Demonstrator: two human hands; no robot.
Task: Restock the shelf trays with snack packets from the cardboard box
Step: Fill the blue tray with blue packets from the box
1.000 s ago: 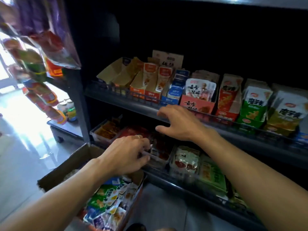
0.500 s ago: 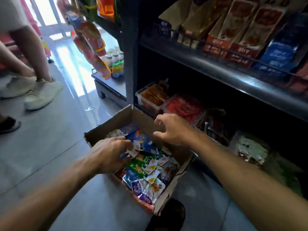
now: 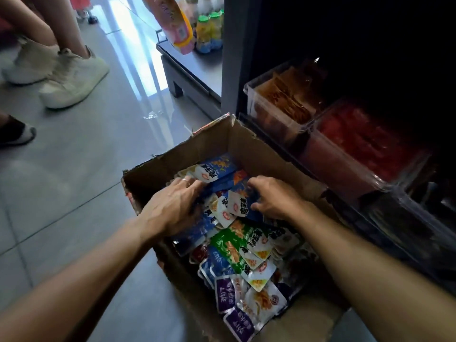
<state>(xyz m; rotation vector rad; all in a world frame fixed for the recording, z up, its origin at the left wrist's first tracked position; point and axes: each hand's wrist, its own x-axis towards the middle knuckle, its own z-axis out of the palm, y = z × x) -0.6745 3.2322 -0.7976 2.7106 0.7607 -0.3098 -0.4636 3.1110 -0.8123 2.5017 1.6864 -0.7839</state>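
left hand: fingers spread flat on blue packets | right hand: fingers curled into the same blue packets, just beside left | cardboard box: under both hands, on floor | shelf trays: beyond right hand, apart

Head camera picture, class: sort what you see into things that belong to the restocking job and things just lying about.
Belong to the job:
cardboard box
snack packets inside it
left hand and right hand, both among the blue packets
clear shelf trays

Just lying about:
drink bottles on the low stand
hanging snack bag
a bystander's white shoes
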